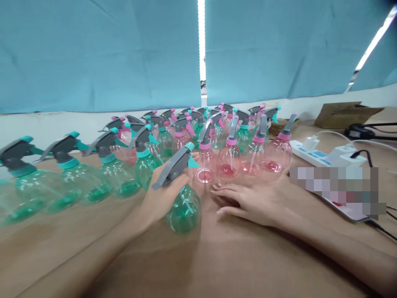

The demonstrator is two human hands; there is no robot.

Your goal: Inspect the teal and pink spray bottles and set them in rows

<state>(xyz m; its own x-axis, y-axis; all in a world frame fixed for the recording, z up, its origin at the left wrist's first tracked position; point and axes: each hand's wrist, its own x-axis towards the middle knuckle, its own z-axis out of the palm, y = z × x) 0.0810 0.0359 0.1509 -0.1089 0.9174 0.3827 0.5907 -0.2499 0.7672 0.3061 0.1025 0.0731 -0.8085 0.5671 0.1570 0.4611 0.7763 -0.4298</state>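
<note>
My left hand (164, 194) is wrapped round the neck of a green spray bottle (184, 211) with a grey and turquoise trigger head. The bottle is slightly tilted; some of its neck is hidden by the fingers. My right hand (245, 203) lies on the brown tabletop (211, 265), fingers stretched out and holding nothing. Just beyond it stand several pink spray bottles (229, 161) in a row. To the left, a row of green spray bottles (120, 178) reaches toward the table's left side.
More pink and green spray bottles (180, 140) crowd the back. At right are a white power strip (319, 155) with plugs, a blurred-out device (341, 194) with a cable, and a brown paper bag (344, 115). Blue curtains (102, 54) hang behind.
</note>
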